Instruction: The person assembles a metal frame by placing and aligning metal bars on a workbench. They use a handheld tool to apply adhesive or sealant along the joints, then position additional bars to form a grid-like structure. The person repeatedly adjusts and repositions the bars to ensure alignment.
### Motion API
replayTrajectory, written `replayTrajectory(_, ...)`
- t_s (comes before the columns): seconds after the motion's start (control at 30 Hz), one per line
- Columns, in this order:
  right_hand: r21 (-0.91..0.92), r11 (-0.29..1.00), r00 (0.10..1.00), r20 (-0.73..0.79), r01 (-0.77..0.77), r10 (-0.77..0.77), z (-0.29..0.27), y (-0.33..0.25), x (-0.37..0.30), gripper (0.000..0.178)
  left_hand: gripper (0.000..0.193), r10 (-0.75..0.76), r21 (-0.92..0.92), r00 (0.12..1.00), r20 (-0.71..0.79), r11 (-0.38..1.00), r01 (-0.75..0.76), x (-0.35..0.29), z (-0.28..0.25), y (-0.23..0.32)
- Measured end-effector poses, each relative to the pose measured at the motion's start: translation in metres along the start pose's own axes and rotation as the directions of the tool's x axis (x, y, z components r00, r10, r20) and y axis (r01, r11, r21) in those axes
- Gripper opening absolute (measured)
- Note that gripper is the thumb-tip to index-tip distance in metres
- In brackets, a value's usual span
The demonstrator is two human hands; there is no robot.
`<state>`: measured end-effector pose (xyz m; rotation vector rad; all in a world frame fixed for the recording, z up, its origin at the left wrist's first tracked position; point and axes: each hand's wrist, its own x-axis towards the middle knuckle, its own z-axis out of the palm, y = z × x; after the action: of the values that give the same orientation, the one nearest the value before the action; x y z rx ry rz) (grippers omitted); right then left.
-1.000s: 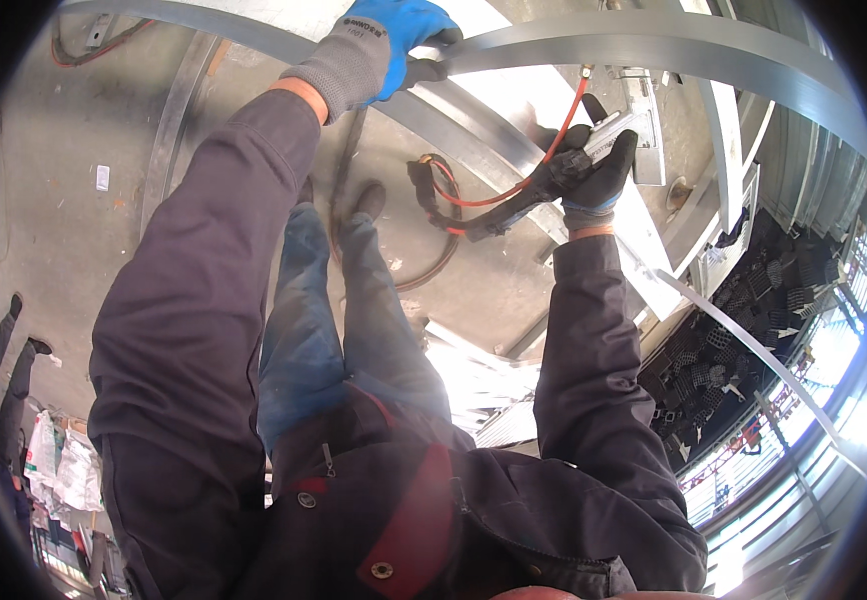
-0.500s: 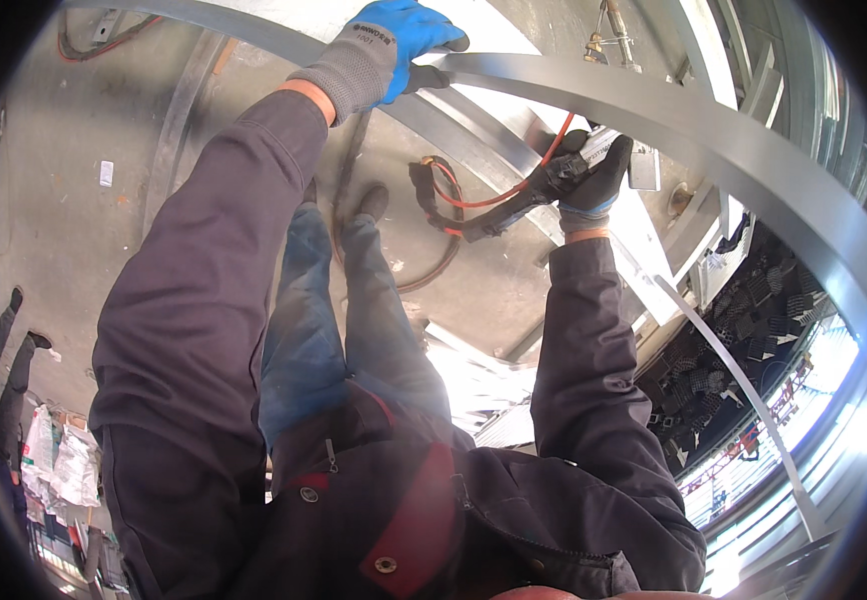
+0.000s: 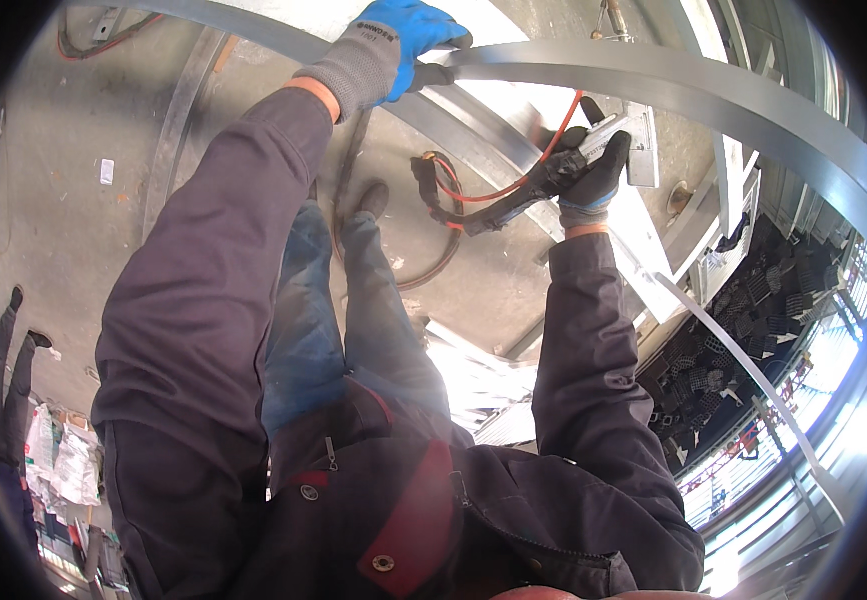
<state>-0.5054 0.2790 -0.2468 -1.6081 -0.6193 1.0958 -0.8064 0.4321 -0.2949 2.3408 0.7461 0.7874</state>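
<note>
Both arms outstretched, left hand (image 3: pixel 394 45) (blue-gloved) and right hand (image 3: pixel 594 165) each closed in a grip

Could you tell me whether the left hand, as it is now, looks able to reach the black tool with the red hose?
Probably not at once: the left hand grips the long metal strip, and the tool sits in the right hand, apart, across open space.

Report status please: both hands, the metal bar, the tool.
Left hand clamped on metal bar. Right hand gripping black tool, red hose attached. Nothing between.
</note>
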Motion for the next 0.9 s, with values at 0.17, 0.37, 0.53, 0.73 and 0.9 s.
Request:
replayTrajectory(0.17,0.079,0.995,0.998,-0.016,-0.056,0.057,-0.004,0.002,-0.002,0.068,0.049,-0.036,0.002,0.999,0.034,0.999,0.036,-0.002,-0.006,0.005)
replayTrajectory(0.37,0.046,0.999,0.994,-0.107,0.001,0.004,-0.010,0.011,0.004,0.057,0.044,-0.048,-0.085,0.999,0.024,0.995,0.050,0.001,-0.011,0.009)
replayTrajectory(0.53,0.065,0.997,1.000,0.007,-0.029,0.029,-0.009,0.006,0.001,0.059,0.031,-0.078,-0.092,0.995,0.056,0.992,0.083,0.004,-0.005,0.011)
replayTrajectory(0.73,0.083,0.996,0.999,-0.014,-0.028,0.030,-0.006,0.005,-0.001,0.064,0.027,-0.101,-0.117,0.993,-0.067,0.989,0.092,0.001,-0.002,0.016)
replayTrajectory(0.9,0.035,0.999,0.998,-0.064,0.018,-0.016,-0.016,0.016,0.007,0.060,0.027,-0.106,-0.069,0.994,-0.004,0.992,0.105,0.004,-0.005,0.017)
